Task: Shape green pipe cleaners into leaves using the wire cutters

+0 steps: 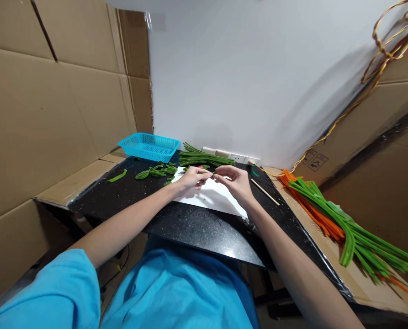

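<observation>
My left hand (193,179) and my right hand (234,182) meet over a white sheet (205,197) on the black speckled table. Both are closed in a pinch on a short piece of green pipe cleaner (214,174), mostly covered by the fingers. Just behind my left fingers shows a small bit of red, too hidden to name. Several leaf shapes of fuzzy green pipe cleaner (156,172) lie to the left of the sheet. A bundle of dark green pipe cleaners (205,158) rests behind my hands.
A blue plastic basket (150,146) stands at the back left. A loose green strip (117,176) lies before it. On the right are a thin wooden stick (265,192), bright green pipe cleaners (341,219) and orange ones (313,212). A power strip (237,158) runs along the wall; cardboard encloses both sides.
</observation>
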